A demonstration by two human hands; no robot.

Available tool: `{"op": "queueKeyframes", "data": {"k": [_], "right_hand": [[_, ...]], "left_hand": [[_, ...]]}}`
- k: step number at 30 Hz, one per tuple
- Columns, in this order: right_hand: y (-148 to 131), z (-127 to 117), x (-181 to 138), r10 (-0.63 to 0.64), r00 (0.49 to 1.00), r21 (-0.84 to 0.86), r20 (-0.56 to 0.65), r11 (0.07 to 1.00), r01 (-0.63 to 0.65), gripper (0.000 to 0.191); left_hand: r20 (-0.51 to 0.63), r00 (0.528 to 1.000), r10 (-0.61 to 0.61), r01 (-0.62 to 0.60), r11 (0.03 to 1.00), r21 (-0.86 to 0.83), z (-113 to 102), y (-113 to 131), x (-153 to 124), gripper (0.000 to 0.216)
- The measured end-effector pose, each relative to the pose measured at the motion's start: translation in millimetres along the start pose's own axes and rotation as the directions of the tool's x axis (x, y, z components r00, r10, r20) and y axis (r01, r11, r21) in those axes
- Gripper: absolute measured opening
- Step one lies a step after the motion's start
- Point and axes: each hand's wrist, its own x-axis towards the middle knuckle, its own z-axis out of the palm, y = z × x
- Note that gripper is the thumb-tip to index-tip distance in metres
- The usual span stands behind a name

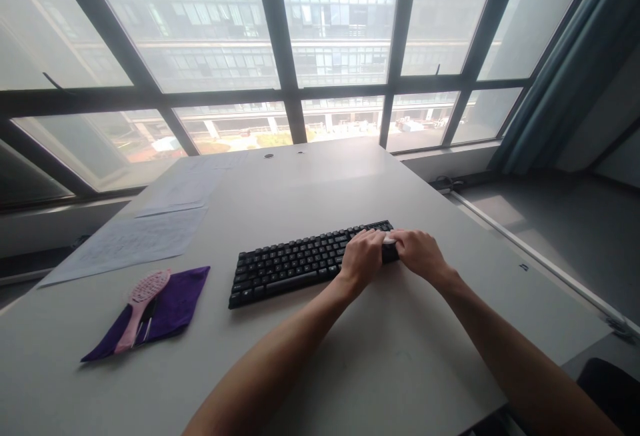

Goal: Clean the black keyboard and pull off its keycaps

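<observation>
A black keyboard lies at a slant on the white table. My left hand is over its right part, fingers bent and closed, with the fingertips against a small white thing. From the other side my right hand, also closed, grips this white thing at the keyboard's right end. Most of the white thing is hidden by my fingers, so its kind does not show. Several right-hand keys are covered by my hands.
On the left a pink hairbrush and slim dark and metallic tools rest on a purple cloth pouch. Behind them lie sheets of paper. Beyond the white table are large windows; a blue-grey curtain hangs right.
</observation>
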Motion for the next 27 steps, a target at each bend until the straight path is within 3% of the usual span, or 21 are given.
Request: {"op": "queueKeyframes", "data": {"k": [3,8,18,27], "right_hand": [[2,8,4,-0.067,0.997,0.080,-0.048,0.994,0.071,0.042],[5,14,7,-0.099,0.995,0.087,0.030,0.992,0.096,0.043],[-1,-15,-9,-0.011,0.993,-0.020,0.122,1.000,0.014,0.030],[0,-9,-5,-0.036,0.998,-0.010,0.054,0.999,0.036,0.037]], "left_hand": [[-0.031,0.999,-0.040,0.041,0.999,0.032,0,-2,1,0.035],[0.074,0.995,-0.060,0.058,0.998,0.031,-1,-2,-1,0.033],[0.269,0.960,-0.079,0.059,0.995,0.084,-13,21,-2,0.022],[0.088,0.996,0.023,-0.024,1.000,0.006,-8,11,1,0.030]]}}
